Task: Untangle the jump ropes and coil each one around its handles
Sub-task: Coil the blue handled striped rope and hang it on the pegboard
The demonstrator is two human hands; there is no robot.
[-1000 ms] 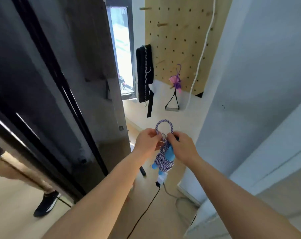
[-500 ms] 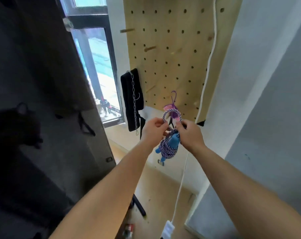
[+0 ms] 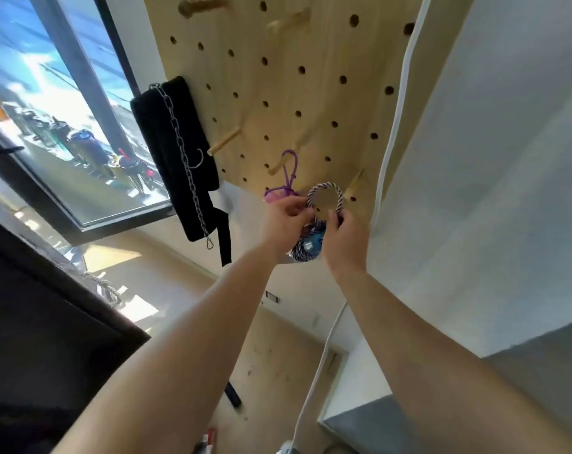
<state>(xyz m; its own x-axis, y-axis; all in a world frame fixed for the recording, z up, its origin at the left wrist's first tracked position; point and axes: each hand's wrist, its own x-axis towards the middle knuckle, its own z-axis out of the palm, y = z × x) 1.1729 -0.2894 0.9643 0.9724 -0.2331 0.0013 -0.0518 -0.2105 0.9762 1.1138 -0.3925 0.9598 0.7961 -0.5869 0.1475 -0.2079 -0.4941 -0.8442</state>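
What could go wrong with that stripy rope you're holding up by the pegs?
The loop sits beside the wooden peg, not over it; it might miss and fall.
Left hand and right hand pinch only below the loop, so the coil could loosen.
The left hand is near the hanging purple rope and might knock it.

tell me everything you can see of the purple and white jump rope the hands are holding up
The jump rope is a twisted purple-and-white cord. Most is wound in a tight bundle round a blue handle that looks plastic. One open loop stands above the bundle, in the air before the wooden pegboard, near a peg. The left hand pinches the loop's left side, the right hand its right; the bundle hangs between them.
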